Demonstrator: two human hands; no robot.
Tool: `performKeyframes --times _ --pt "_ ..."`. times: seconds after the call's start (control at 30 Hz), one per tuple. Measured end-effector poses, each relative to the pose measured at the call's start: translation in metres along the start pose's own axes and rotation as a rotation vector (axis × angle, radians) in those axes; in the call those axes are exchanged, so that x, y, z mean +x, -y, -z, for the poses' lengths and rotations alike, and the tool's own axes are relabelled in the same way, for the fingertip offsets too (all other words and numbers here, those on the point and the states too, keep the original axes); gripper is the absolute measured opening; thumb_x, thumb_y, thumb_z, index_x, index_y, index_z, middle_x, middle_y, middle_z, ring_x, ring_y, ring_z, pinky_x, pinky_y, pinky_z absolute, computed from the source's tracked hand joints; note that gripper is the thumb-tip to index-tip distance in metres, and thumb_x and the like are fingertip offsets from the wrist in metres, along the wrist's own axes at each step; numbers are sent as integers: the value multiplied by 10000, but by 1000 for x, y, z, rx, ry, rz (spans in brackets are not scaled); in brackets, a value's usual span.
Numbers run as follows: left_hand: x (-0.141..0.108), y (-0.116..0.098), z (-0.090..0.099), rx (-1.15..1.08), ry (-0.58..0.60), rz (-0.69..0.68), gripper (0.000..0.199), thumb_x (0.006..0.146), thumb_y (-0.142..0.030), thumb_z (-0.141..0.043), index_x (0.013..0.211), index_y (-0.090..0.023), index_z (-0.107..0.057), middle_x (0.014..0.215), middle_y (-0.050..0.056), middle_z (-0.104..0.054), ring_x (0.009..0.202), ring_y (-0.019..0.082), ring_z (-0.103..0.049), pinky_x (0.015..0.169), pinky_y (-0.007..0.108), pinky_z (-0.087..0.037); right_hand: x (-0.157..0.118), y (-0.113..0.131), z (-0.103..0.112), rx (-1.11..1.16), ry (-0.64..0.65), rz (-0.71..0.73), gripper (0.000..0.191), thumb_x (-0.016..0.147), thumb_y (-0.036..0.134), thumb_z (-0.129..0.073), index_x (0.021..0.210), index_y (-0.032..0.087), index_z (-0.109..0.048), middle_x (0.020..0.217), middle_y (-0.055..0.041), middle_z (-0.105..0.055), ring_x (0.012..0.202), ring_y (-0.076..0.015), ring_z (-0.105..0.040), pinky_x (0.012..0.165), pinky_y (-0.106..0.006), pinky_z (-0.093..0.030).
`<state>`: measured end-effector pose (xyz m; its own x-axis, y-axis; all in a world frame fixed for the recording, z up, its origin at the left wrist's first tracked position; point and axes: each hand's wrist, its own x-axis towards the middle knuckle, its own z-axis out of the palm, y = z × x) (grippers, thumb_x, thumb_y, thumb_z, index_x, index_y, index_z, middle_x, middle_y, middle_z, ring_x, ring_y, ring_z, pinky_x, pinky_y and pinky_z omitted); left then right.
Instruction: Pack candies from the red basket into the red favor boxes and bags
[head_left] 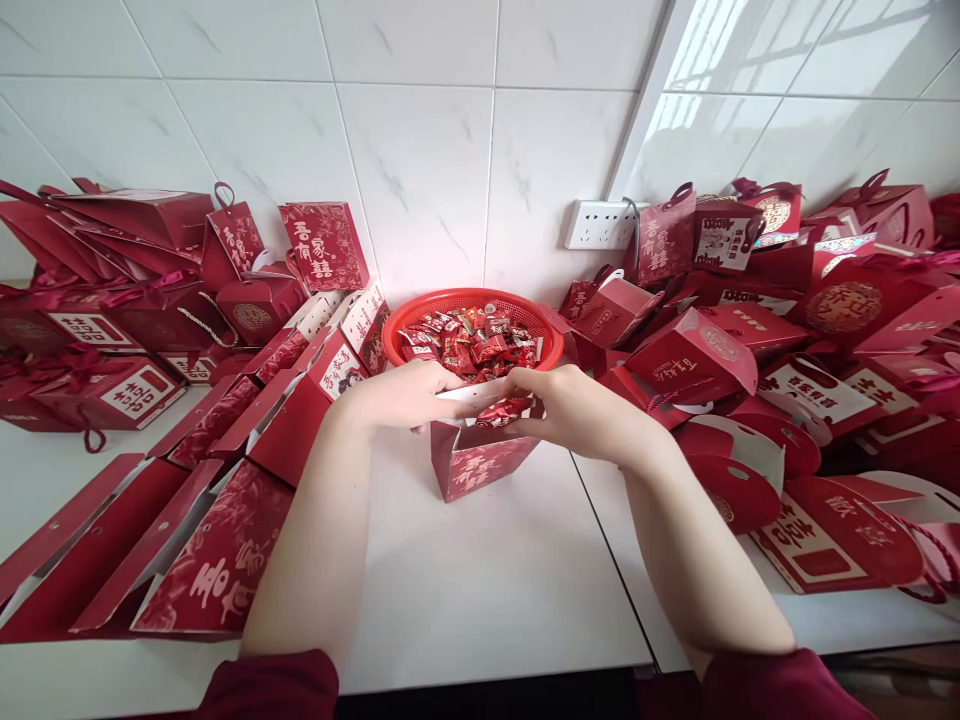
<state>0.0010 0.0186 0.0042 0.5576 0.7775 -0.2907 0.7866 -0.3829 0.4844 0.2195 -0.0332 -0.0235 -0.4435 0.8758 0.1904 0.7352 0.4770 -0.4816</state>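
Note:
A small red gift box [480, 462] with pale lettering stands open-topped on the white table, in front of a red plastic basket [555, 350] full of red-wrapped candies [469, 340]. My left hand [409, 397] is at the box's upper left, its fingers closed on the raised white-lined flap. On the right side, my right hand [566, 408] has its thumb and fingers around the box's upper edge. Between the hands, red-wrapped candies [504, 412] show at the box's opening. The fingers partly cover the rim and the flap.
Open red boxes [217, 540] stand in rows at the left, with closed gift boxes [135, 395] behind them. Many assorted red boxes [694, 355] are piled at the right. A power strip [600, 225] is on the tiled wall. A dark seam crosses the table [480, 600] at right.

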Motion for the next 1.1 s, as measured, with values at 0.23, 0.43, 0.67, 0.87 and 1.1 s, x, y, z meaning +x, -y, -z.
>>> performKeyframes --times 0.23,0.43,0.67,0.87,1.1 --pt "-29 -20 -5 -33 -47 -108 409 867 -501 -464 722 -169 -655 633 22 -628 618 146 -592 567 212 -401 -26 27 0 -400 -62 62 205 816 47 -535 940 209 -551 804 -31 -654 584 -160 -559 500 -266 -292" --pt "-74 -44 -10 109 -252 -155 440 945 -461 -376 713 -194 -638 691 -21 -645 629 129 -562 565 222 -368 -69 64 11 -581 -136 218 185 863 39 -464 858 218 -512 780 -12 -600 545 -140 -502 458 -291 -241" --pt "-65 -38 -8 135 -250 -130 426 957 -417 -362 722 -195 -640 668 -21 -641 599 124 -538 551 230 -340 -48 47 -4 -584 -225 74 137 903 331 -595 910 202 -548 747 -11 -631 528 -157 -547 454 -303 -218" --pt "-57 -35 -4 96 -185 -116 467 946 -467 -365 649 -175 -577 617 -21 -586 573 113 -518 544 218 -338 -37 41 -8 -583 -236 60 119 911 309 -585 912 191 -571 688 2 -638 475 -142 -517 453 -291 -184" --pt "-47 -19 1 67 -100 -96 427 913 -458 -387 607 -172 -470 588 -1 -466 520 110 -410 504 253 -266 -44 34 10 -436 -388 139 169 956 277 -476 922 219 -630 792 -18 -687 603 -137 -590 519 -260 -312"
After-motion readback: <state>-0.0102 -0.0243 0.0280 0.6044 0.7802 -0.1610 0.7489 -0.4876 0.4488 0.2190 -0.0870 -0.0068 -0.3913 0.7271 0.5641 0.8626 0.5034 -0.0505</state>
